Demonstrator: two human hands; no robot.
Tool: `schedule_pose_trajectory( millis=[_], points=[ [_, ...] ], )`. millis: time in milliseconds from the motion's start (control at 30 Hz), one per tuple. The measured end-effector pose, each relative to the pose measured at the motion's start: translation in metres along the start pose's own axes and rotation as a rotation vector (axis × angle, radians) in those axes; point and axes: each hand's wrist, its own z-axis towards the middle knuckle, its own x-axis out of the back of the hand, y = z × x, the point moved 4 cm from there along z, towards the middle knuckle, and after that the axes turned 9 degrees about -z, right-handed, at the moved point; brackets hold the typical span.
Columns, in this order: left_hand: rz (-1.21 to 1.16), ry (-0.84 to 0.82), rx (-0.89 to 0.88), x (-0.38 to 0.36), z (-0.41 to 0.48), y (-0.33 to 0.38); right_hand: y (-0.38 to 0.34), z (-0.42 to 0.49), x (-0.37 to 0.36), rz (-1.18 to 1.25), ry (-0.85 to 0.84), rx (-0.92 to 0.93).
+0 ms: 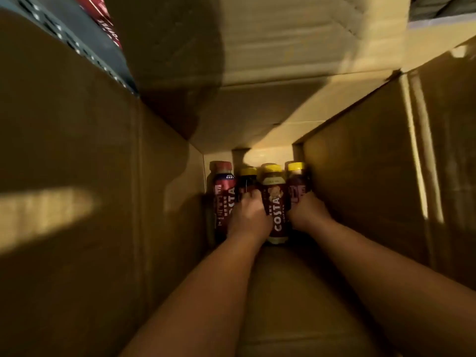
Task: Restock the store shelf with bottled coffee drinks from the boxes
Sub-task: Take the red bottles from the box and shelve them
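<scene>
The person leans right over a tall cardboard box [103, 202], both bare arms reaching down to its bottom. 4 bottled coffee drinks stand there in a row against the far wall: a red-capped bottle [224, 197] at the left, a dark yellow-capped bottle [247, 179] next to it, a Costa bottle [274, 210] with a yellow cap in the middle, and an end bottle [296, 181], also yellow-capped, tight against the right wall.

The left hand [248, 215] has its fingers curled round the dark yellow-capped bottle, between the red-capped one and the Costa bottle. The right hand [307, 212] is curled round the end bottle. The view is dim and a little smeared, so I cannot tell how firm either grip is, and neither bottle looks lifted yet.

The box floor nearer the person is bare cardboard, so by my reckoning this box is nearly emptied and these 4 are the last I can see in it. The store shelf [77, 47] shows only as a dark perforated edge at the upper left, with red packs [103, 19] on it; how full it is I cannot see. What is left: lifting these 2, carrying them to the shelf, then the other 2.
</scene>
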Motion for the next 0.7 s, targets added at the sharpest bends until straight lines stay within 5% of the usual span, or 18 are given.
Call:
schedule_pose_trajectory(
  millis=[700],
  points=[
    [-0.085,0.179,0.205,-0.035,0.020,-0.003,0.008,0.024,-0.018,0.181,-0.129,-0.111]
  ],
)
